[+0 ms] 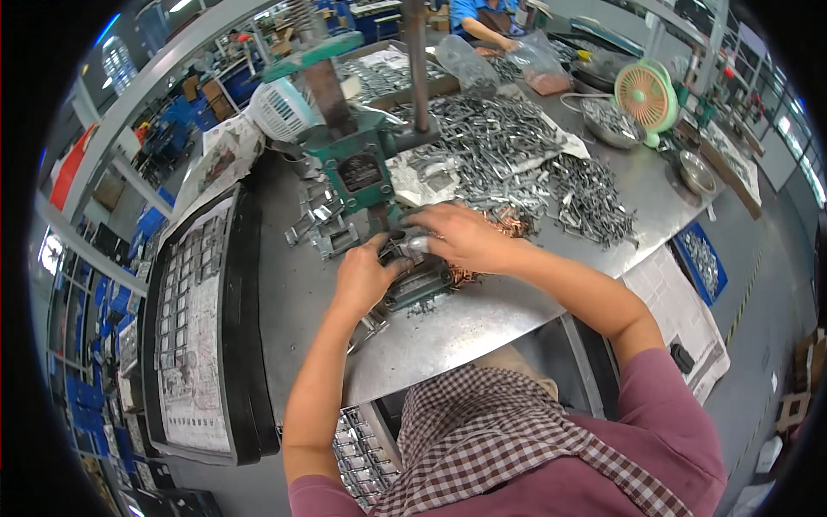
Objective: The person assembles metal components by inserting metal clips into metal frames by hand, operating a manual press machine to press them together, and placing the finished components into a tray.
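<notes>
A green arbor press [351, 168] stands on the metal bench, its ram pointing down between my hands. My left hand [370, 274] is closed by the press base, thumb and fingers pinching a small shiny metal part [413, 249]. From the other side my right hand [465, 238] grips the same part with fingertips that look dark with grime. The fingers cover much of the part, so its exact kind cannot be made out. Just behind the left hand lie several silver metal fittings [323, 220]. Copper-coloured pins [508, 222] are heaped behind the right hand.
A large pile of metal pieces [491, 138] covers the back of the bench [482, 323]. A black tray [245, 345] with rows of parts stands at the left. Farther back are a green fan [646, 96], a metal bowl [612, 125] and a co-worker in blue [487, 19].
</notes>
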{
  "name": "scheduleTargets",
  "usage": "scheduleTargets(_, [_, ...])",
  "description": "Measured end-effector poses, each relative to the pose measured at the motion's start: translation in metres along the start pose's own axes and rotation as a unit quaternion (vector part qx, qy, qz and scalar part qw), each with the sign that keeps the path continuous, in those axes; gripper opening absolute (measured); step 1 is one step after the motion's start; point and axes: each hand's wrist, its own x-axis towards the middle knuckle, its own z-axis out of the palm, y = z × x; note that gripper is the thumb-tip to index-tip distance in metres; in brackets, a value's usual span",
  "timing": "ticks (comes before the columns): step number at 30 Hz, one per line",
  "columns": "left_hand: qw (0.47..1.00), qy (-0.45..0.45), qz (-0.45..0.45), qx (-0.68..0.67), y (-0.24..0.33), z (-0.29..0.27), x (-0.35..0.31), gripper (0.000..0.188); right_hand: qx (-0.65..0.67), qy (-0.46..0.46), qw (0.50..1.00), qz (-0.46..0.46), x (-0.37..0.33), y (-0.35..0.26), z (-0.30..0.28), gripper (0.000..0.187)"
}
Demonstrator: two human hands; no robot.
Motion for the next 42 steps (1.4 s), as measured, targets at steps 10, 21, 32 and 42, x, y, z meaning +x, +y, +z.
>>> scheduleTargets(10, [0.998,0.024,-0.011,0.05,-0.008,-0.001,0.002,0.037,0.118,0.313,0.938,-0.092,0.035,-0.061,-0.106,0.041])
scheduleTargets(21, [0.996,0.074,0.001,0.045,-0.012,0.003,0.006,0.035,0.482,0.004,0.875,-0.044,0.092,-0.107,-0.181,0.083])
scheduleTargets(32, [0.989,0.103,0.074,0.076,-0.019,0.014,0.005,0.035,0.413,-0.136,0.885,-0.166,0.038,-0.072,-0.146,0.045])
scheduleTargets(42, [0.984,0.09,0.073,0.132,-0.031,0.02,0.005,0.04,0.143,-0.171,0.946,-0.235,0.012,-0.105,-0.123,0.024])
